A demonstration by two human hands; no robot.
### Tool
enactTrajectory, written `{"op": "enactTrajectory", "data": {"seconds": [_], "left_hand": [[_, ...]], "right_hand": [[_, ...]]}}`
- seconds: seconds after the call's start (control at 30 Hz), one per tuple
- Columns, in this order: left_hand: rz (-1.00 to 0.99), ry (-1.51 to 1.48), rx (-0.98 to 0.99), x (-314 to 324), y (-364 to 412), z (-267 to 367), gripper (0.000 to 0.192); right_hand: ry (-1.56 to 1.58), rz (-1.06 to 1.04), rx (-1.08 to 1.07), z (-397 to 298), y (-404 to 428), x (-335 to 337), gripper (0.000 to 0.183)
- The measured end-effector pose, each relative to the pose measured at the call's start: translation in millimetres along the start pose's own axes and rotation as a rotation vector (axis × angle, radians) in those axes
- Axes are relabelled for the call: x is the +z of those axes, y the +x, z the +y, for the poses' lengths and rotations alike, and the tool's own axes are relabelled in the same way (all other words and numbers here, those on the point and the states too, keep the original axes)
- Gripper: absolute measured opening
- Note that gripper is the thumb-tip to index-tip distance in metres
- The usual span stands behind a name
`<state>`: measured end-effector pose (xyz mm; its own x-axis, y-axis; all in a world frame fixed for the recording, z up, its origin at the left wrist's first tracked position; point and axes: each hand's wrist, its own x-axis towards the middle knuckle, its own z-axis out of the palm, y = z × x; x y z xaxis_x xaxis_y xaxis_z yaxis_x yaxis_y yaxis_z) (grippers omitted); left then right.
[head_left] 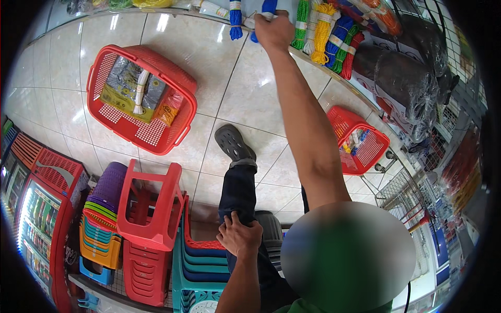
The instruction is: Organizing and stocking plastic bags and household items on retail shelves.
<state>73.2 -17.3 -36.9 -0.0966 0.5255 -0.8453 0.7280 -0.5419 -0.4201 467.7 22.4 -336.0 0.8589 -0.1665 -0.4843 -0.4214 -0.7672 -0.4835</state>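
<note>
My right hand (pixel 275 32) reaches out to a low shelf, its fingers closed around a bundle of blue rope (pixel 269 7) with a white paper band. Another blue rope bundle (pixel 235 20) hangs over the shelf edge to its left. On the other side lie a green bundle (pixel 301 25), a white one and a yellow rope bundle (pixel 324 33), then more in blue, green and red. My left hand (pixel 240 236) rests on my knee with fingers spread, holding nothing.
A red shopping basket (pixel 143 135) on the tiled floor holds packaged goods and a white rope bundle. A second red basket (pixel 362 156) stands right, near a metal cart (pixel 397 184). Stacked plastic stools (pixel 146 270) and a drinks fridge (pixel 43 219) are at left. A blurred patch covers the lower right.
</note>
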Motion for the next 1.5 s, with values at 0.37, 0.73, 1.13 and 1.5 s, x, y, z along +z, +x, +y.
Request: {"op": "enactTrajectory", "data": {"seconds": [0.37,0.73,1.13,1.5], "left_hand": [[-0.030,-0.017,-0.003,2,3,-7,0.068],[0.016,0.007,0.007,-1,5,-9,0.068],[-0.100,-0.020,-0.023,-8,4,-5,0.068],[-0.048,-0.048,0.011,2,9,-15,0.070]], "right_hand": [[-0.393,0.410,-0.341,75,12,-62,0.051],[-0.578,0.413,-0.510,2,-14,-22,0.043],[-0.435,0.117,-0.424,-16,12,34,0.042],[-0.159,0.545,-0.433,64,44,-6,0.044]]}}
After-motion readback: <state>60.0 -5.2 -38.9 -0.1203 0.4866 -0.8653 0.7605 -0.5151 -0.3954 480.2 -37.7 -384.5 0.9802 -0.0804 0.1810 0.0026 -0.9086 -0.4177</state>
